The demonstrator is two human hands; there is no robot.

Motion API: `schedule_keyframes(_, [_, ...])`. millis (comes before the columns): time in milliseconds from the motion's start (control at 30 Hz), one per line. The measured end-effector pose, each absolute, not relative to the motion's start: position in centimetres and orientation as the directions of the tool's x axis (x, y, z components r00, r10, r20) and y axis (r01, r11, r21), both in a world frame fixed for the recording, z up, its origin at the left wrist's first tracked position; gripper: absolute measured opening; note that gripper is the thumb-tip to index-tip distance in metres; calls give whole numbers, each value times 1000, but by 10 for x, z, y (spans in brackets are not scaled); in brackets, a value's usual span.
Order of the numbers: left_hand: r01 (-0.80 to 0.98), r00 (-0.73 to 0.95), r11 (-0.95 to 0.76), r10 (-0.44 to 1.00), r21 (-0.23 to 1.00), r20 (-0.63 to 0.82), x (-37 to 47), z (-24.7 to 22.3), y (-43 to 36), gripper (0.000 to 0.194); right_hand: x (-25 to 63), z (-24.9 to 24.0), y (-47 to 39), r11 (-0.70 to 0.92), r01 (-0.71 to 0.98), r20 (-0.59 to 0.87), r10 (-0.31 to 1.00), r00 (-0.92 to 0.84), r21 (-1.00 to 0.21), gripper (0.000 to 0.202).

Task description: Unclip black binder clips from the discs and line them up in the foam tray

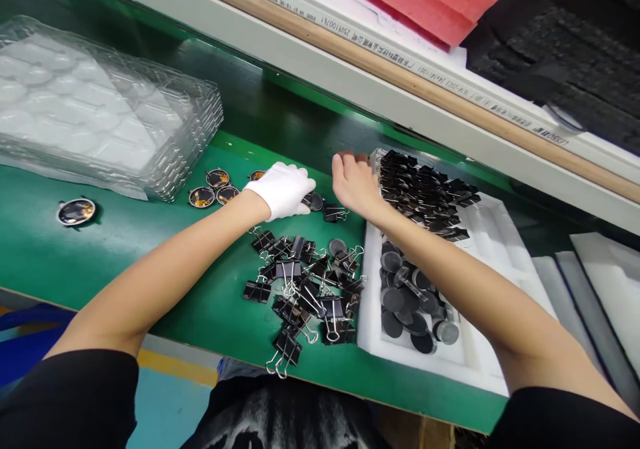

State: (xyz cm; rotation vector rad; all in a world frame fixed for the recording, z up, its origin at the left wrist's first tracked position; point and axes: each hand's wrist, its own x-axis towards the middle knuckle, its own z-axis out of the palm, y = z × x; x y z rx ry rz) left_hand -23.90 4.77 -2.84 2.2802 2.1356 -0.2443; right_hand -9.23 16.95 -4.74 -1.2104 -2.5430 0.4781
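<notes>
My left hand [285, 189], in a white glove, reaches over the green table with its fingers curled around a dark round disc [314, 201] that shows at the fingertips. Just right of it lies a black binder clip [334, 213]. My bare right hand [354, 181] is near the left edge of the white foam tray [369, 289]; its fingers are bent and partly blurred, and what they hold, if anything, is hidden. A loose pile of black binder clips [289, 269] lies below my hands. Round pieces with orange and black faces [202, 197] sit left of the glove.
Stacked clear plastic trays [100, 109] stand at the left. Another round piece [77, 212] lies below them. The foam tray holds massed black clips [420, 186] and dark discs [407, 306]. A raised ledge [350, 56] runs along the back, and foam sheets [605, 289] lean at the right.
</notes>
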Motion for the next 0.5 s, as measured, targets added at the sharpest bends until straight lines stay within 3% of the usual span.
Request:
schedule_keyframes(167, [992,51,-65,990,-106,-128,-236,-26,46,41,-106,-76,166,369,767,-90,872,-481,-525,67])
schedule_keyframes(400, [992,80,-95,984,-87,-161,-241,-22,44,39,-95,-84,164,339,750,-38,899,-435,-569,68])
schedule_keyframes(500, [991,135,-137,983,-5,-121,-247,-30,43,43,-94,-83,163,340,732,-28,898,-439,-590,64])
